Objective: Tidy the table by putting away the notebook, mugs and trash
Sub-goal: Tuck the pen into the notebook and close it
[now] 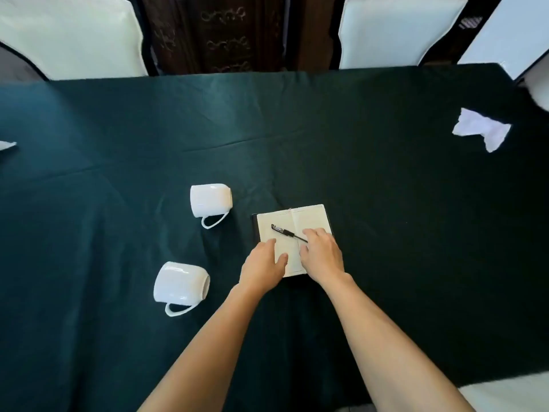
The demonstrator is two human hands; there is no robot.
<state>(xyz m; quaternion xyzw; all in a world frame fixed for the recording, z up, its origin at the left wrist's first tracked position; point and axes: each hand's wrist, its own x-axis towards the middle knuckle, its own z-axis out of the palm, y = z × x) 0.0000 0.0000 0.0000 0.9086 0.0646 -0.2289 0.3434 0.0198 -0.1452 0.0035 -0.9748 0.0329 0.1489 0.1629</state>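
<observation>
Both hands (263, 261) on open notebook (292, 221)

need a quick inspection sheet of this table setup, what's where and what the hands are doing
surface: table under a dark green cloth, creased.
job's things: open notebook near centre; two white mugs on their sides, one farther, one nearer; crumpled white paper far right.
clutter: black pen lying across the notebook pages; a white scrap at the left edge, unclear what.
hands: left hand and right hand both open, resting on the notebook, the right fingertips at the pen tip.
cables: nothing seen.
surroundings: white-covered chairs across the table, dark carved wood between them.
</observation>
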